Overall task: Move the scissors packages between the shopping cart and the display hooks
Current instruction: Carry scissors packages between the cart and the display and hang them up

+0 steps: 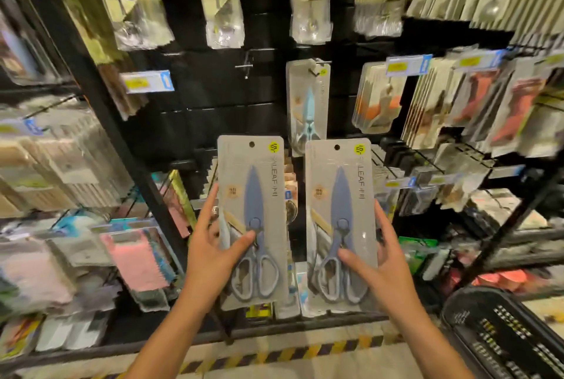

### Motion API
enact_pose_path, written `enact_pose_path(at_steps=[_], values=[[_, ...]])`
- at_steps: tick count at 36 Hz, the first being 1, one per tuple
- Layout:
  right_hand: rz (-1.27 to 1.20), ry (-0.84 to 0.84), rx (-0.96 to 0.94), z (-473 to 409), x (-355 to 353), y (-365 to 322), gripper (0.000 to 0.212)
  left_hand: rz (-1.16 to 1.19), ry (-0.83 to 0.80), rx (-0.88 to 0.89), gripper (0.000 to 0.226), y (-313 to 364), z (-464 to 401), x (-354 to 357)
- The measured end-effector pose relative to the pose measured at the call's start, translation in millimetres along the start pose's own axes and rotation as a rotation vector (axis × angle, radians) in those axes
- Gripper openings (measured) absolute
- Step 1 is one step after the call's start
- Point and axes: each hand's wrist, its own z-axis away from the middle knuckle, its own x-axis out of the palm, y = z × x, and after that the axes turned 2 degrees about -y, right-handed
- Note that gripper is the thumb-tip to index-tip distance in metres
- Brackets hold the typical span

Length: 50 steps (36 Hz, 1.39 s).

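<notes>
I hold two grey scissors packages upright in front of the display, each with blue scissors inside. My left hand [215,252] grips the left scissors package [251,189] at its lower left edge. My right hand [380,259] grips the right scissors package [338,192] at its lower right edge. A third scissors package [308,104] hangs on a display hook [317,69] just above them. An empty display hook [247,66] sticks out to the left of it. The black shopping cart [500,336] shows at the lower right.
Black pegboard shelving is packed with hanging packaged goods on all sides, with blue and yellow price tags [148,82]. A black upright post [100,95] runs diagonally on the left. Striped hazard tape [274,354] marks the floor below the shelf.
</notes>
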Motion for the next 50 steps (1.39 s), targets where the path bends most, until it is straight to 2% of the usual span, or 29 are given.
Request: enact_pose_path(at_steps=[15, 24, 42, 50], values=[[0.027, 0.033, -0.129, -111.1, 20.8, -22.4, 0.091, 0.07, -0.016, 0.122, 0.097, 4.1, -105.1, 16.4], [0.047, 0.007, -0.119, -163.3, 16.0, -12.9, 0.093, 0.014, 0.001, 0.16, 0.1, -0.1, -147.6, 28.0], [-0.047, -0.096, -0.163, -252.0, -2.9, 7.9, 0.092, -0.019, 0.12, 0.157, 0.099, -1.7, -186.2, 66.1], [0.021, -0.117, -0.19, -269.0, -4.5, 22.0, 0.094, -0.03, 0.143, 0.183, 0.099, 0.8, -196.5, 77.4]])
